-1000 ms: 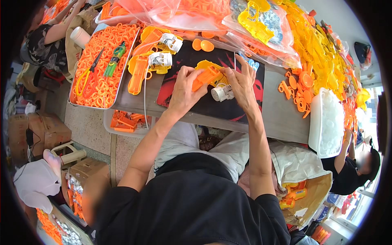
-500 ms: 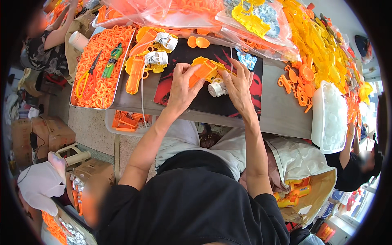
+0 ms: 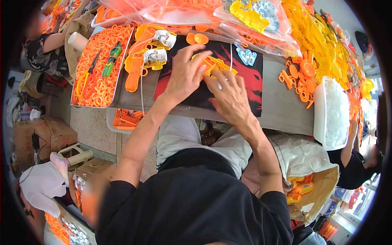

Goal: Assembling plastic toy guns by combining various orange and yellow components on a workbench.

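A yellow plastic toy-gun shell (image 3: 222, 65) with an orange part lies low over the dark red-patterned mat (image 3: 249, 87), between my hands. My left hand (image 3: 183, 79) bends its thumb and fingers around the orange end. Over the near side of the shell, my right hand (image 3: 234, 96) is open, its fingers spread and its thumb apart. Those fingers mostly cover a white round part; only a small bit shows. Left of the mat sit two similar orange-yellow assemblies with white housings, the nearer one a toy-gun assembly (image 3: 134, 73).
A metal tray (image 3: 113, 105) of orange rings holds scissors and green-handled cutters. Two orange discs (image 3: 197, 38) and blue-white pieces (image 3: 247, 56) lie at the mat's far edge. At right are loose orange parts (image 3: 307, 77), a white tub (image 3: 320, 141) and heaped yellow shells (image 3: 304, 32).
The shell has been lowered and turned on the mat. My right hand has moved down and left over the white part, its fingers spreading; my left hand has shifted slightly up and right.
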### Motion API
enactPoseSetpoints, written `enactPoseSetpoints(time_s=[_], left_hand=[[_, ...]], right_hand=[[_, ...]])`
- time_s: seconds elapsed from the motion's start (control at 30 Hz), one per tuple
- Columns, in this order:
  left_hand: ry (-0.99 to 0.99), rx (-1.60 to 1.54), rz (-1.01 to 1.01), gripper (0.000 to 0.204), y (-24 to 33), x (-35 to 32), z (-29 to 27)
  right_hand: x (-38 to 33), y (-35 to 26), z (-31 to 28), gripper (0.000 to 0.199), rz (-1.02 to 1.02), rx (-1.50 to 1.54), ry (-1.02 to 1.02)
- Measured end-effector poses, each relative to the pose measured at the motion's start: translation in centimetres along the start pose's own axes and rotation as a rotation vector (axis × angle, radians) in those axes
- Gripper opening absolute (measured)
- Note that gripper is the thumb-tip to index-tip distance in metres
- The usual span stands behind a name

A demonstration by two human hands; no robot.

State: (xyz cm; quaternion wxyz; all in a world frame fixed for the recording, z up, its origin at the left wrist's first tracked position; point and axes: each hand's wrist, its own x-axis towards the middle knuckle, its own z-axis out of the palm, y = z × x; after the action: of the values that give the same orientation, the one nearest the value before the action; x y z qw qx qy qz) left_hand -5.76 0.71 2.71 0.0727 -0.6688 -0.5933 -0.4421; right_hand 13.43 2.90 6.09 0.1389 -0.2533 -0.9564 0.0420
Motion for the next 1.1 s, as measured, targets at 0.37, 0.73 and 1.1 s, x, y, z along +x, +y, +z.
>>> enactPoseSetpoints(time_s=[0.37, 0.73, 1.1], left_hand=[[-0.248, -0.178, 0.031, 0.022, -0.8, -0.1, 1.5], [-0.14, -0.006, 0.198, 0.055, 3.6, 2.4, 0.3], [-0.396, -0.508, -0.069, 0.048, -0.7, 2.4, 1.3]], right_hand=[[0.1, 6.2, -3.4, 0.03, 0.318, 0.729, 0.122], [1.8, 8.6, 2.4, 0.057, 0.588, 0.387, 0.181], [-2.1, 7.6, 0.6, 0.043, 0.228, 0.268, 0.216]])
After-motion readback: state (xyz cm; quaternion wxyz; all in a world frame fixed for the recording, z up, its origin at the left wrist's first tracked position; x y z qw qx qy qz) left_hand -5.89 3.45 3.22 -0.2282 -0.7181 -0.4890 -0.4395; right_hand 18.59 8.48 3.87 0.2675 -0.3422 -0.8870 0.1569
